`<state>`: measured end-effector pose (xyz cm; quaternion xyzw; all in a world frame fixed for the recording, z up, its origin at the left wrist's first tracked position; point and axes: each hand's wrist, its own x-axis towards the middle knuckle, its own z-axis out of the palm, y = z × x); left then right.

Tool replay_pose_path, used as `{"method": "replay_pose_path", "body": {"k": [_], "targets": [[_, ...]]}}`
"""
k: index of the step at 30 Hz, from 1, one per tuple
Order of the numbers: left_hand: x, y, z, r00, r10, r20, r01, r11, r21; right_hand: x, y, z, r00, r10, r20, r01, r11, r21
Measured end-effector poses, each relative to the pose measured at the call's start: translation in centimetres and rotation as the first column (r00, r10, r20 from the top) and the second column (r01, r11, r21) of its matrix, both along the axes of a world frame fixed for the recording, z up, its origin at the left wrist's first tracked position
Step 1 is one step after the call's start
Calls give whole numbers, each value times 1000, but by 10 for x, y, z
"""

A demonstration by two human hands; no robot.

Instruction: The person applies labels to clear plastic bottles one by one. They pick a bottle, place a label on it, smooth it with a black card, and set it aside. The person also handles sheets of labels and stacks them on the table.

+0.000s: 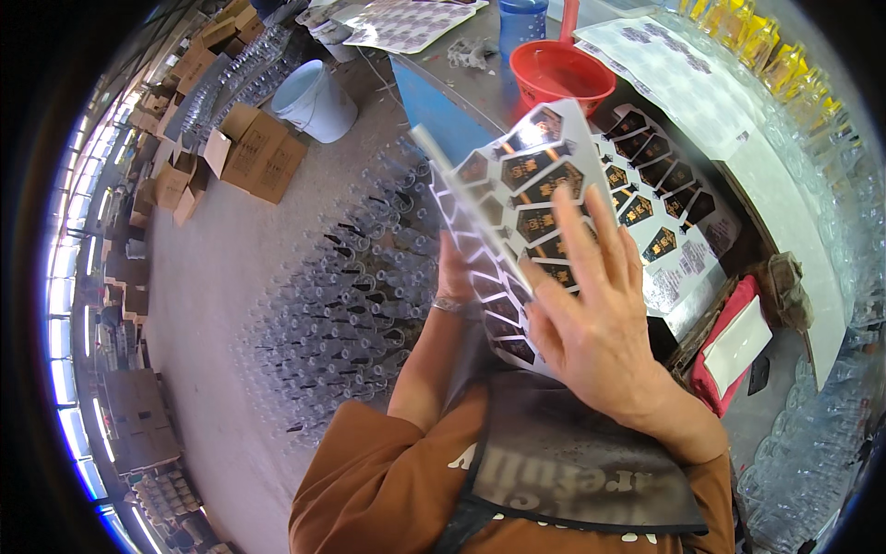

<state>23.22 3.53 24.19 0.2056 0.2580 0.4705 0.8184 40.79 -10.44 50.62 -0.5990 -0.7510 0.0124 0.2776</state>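
Note:
In front of my chest I hold up a small stack of label sheets (528, 219), white with dark, gold-marked pointed labels. The stack is tilted and slightly blurred by motion. My left hand (453, 270) grips the stack's left side from behind; most of its fingers are hidden by the sheets. Across the front face lies my right hand (600, 319), its fingers stretched out and apart, touching or just over the labels. More of these label sheets (660, 242) rest on the table just beyond my right hand.
A red plastic dipper (563, 76) and a blue bottle (522, 28) stand at the table's far side. Many glass bottles (341, 295) cover the floor to my left; others line the right edge. A red-and-white pad (734, 346) lies at right. Farther left are a bucket (315, 100) and a carton (261, 152).

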Motion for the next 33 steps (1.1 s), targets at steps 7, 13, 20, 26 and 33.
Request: {"method": "replay_pose_path", "body": {"k": [7,13,20,26,33], "targets": [[-17,2,-12,991,133,-19,-134,989,-61,-9,-24,-28,947,168,-273,-234,945,-229],[-41,4,-54,967,224,-122,-238,964,-118,12,-53,-40,923,136,-361,-309,821,-480],[-43,-12,-34,974,208,-94,-218,970,-107,3,-62,-46,932,202,-300,-278,931,-238],[-40,-7,-29,979,199,-42,-202,976,-86,-2,-63,-41,932,191,-309,-241,962,-132],[-31,-5,-23,980,201,8,-200,978,-62,2,-70,-44,922,118,-369,-199,962,-188]]}}
